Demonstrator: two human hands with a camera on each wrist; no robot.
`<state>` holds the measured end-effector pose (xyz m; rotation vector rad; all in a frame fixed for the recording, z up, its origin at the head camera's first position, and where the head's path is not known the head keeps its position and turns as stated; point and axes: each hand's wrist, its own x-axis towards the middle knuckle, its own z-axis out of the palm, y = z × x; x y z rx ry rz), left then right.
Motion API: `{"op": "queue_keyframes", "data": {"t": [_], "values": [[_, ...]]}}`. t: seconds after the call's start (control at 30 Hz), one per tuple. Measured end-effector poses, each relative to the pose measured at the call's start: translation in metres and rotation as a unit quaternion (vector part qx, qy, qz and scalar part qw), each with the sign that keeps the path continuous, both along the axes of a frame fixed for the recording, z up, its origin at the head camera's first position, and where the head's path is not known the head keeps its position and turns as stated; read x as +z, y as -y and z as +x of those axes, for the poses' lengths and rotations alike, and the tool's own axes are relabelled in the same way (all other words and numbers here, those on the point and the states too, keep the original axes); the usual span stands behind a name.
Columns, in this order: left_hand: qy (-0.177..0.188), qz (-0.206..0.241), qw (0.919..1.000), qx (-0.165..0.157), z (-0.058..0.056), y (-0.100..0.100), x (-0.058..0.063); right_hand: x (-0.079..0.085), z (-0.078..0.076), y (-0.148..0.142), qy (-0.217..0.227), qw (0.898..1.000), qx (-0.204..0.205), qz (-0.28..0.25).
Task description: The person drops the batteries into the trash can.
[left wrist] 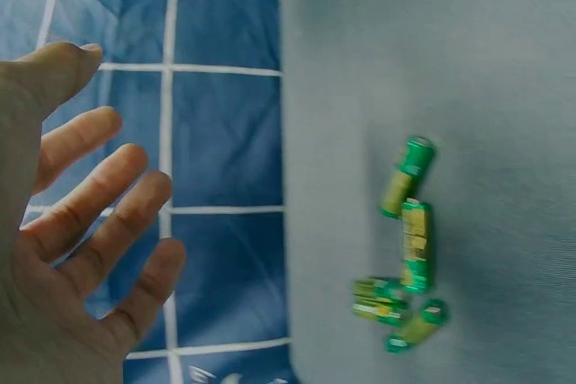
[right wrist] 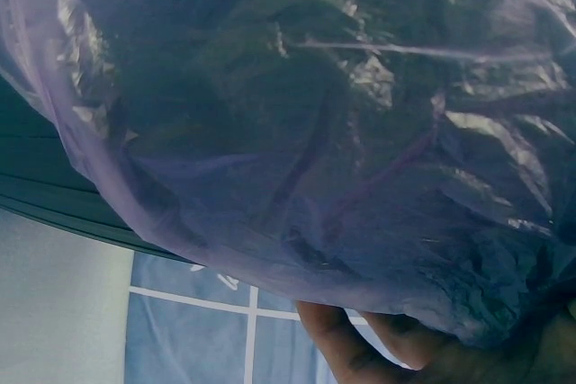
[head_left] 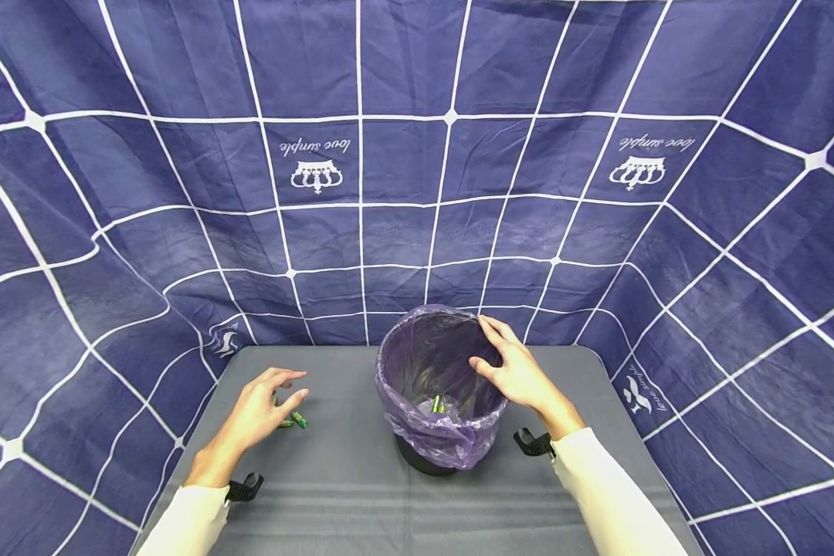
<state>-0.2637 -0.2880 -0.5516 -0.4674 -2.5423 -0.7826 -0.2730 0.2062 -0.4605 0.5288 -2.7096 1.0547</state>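
In the head view my left hand (head_left: 257, 413) hovers above several green-and-yellow batteries (head_left: 298, 419) on the left of the table, fingers parted and holding nothing. The left wrist view shows the batteries (left wrist: 417, 245) lying together, apart from that hand (left wrist: 90, 231). My right hand (head_left: 517, 374) grips the right rim of a dark trash bin (head_left: 417, 457), its thumb on the inner side. A purple plastic bag (head_left: 452, 444) lines the bin and folds over its rim. More batteries (head_left: 438, 405) lie inside. Fingers (right wrist: 337, 339) show outside the bag (right wrist: 270, 177) in the right wrist view.
The grey table (head_left: 320, 502) is enclosed by a blue cloth (head_left: 403, 170) with white grid lines at the back and both sides. Each wrist wears a black strap mount, such as the left one (head_left: 245, 488). The bin stands near the table's middle.
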Motion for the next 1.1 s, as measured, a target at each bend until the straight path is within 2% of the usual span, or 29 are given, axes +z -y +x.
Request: {"op": "queue_keyframes", "data": {"t": [0.23, 0.47, 0.6, 0.83, 1.1], "values": [[0.006, -0.014, 0.9996, 0.021, 0.002, 0.017, -0.044, -0.003, -0.001, 0.0, 0.0, 1.0, -0.002, 0.007], [0.071, -0.012, 0.9954, 0.063, 0.005, 0.025, -0.079, -0.002, -0.001, 0.0, 0.004, 1.0, -0.002, 0.001], [0.09, -0.015, 0.9918, 0.09, 0.005, 0.026, -0.095, -0.001, 0.0, 0.0, 0.006, 1.0, -0.002, 0.001], [0.081, -0.02, 0.9905, 0.11, 0.007, 0.025, -0.117, -0.001, 0.0, 0.0, 0.001, 1.0, -0.006, 0.009], [0.061, -0.019, 0.9915, 0.113, 0.005, 0.026, -0.13, 0.0, 0.001, 0.001, 0.007, 1.0, -0.005, 0.003]]}}
